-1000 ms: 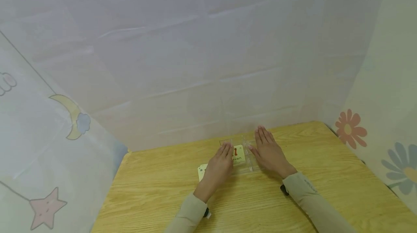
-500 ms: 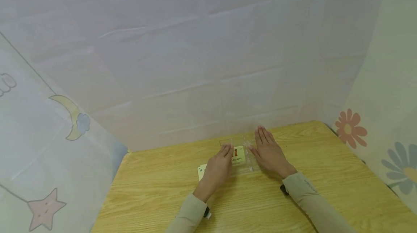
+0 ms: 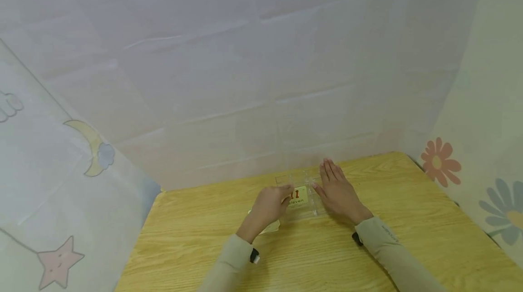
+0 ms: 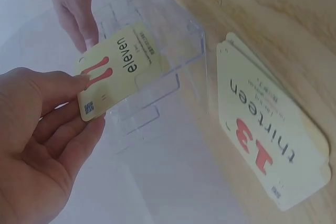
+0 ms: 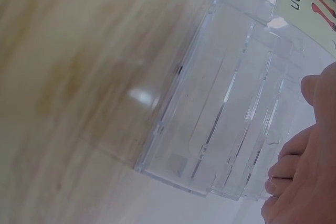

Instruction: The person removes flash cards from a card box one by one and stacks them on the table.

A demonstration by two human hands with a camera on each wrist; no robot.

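Observation:
My left hand [image 3: 267,205] pinches the left edge of a pale yellow number card [image 4: 118,72], thumb on its face and fingers behind. The card reads "eleven" with a red 11, and its lower edge sits in a clear stepped plastic card holder [image 5: 231,87]. On the holder's right side my right hand [image 3: 338,192] rests with straight fingers pointing away, thumb toward the card. A small pile of similar cards [image 4: 262,129], "thirteen" on top, lies on the table left of the holder, partly hidden under my left wrist in the head view.
The wooden table [image 3: 184,237] carries the holder near its back edge. A pale cloth wall [image 3: 245,78] rises directly behind, and printed side walls with a moon [image 3: 91,146] and flowers [image 3: 437,162] stand at left and right.
My left hand has gone from lying with straight fingers over the card's left side to pinching its edge. The wrist shifted left, and the card now leans lower. The right hand stays put.

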